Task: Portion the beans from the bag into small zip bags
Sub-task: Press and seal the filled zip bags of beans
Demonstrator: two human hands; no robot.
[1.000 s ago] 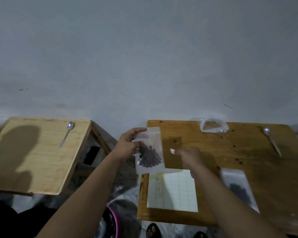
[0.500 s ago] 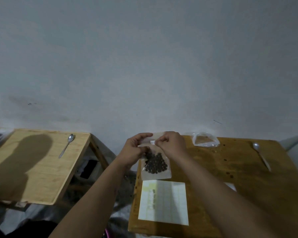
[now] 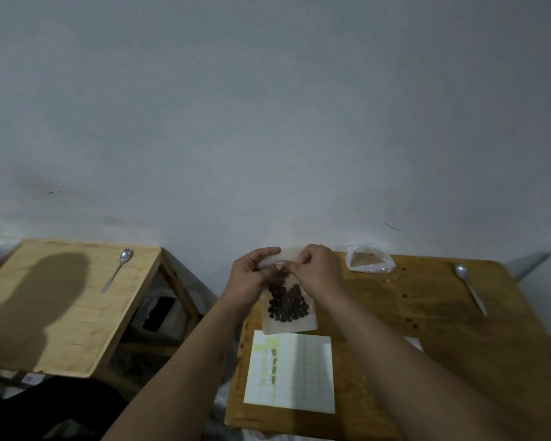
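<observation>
The right hand (image 3: 318, 272) has come in to join the left hand (image 3: 252, 275) on the small zip bag (image 3: 296, 325). Clear, upright, dark beans (image 3: 288, 303) pooled low, it hangs just inside the table's (image 3: 458, 329) left edge, near the far corner. Bare wood opens rightward. Both hands' fingers curl tight, pinching its top strip
</observation>
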